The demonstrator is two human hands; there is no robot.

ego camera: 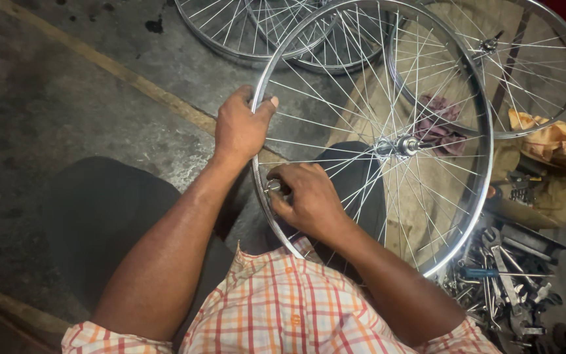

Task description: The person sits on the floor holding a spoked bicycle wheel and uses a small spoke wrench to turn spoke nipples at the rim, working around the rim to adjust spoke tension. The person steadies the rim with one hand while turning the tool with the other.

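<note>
The fingers point(271, 189) of the right hand point(306, 200) pinch a small metal tool point(274, 187) against the rim point(487, 131) of a chrome spoked wheel point(375, 137), down at its lower left arc where the spokes meet the rim. The left hand point(238, 128) is clenched over the rim higher up on the same side, thumb hooked across the top edge, steadying it. The wheel stands tilted over the person's lap, its hub point(397, 145) roughly above the dark trouser knee, the far edge reaching towards the right side of the concrete floor point(54, 98).

From the head view, the risks look plain. The tool sits on a very small fitting, and I judge it could slip off and round the flats, or jab the pinching fingers into the neighbouring spokes. The left grip alone holds the wheel steady; if it loosens, the rim could roll off the knee and strike the loose spanners and tools point(502, 275) heaped by the lower right corner of the floor. More bare wheels point(532, 72) lean close behind, near enough to tangle spokes. A yellow rag point(558, 151) lies at the right edge.
</note>
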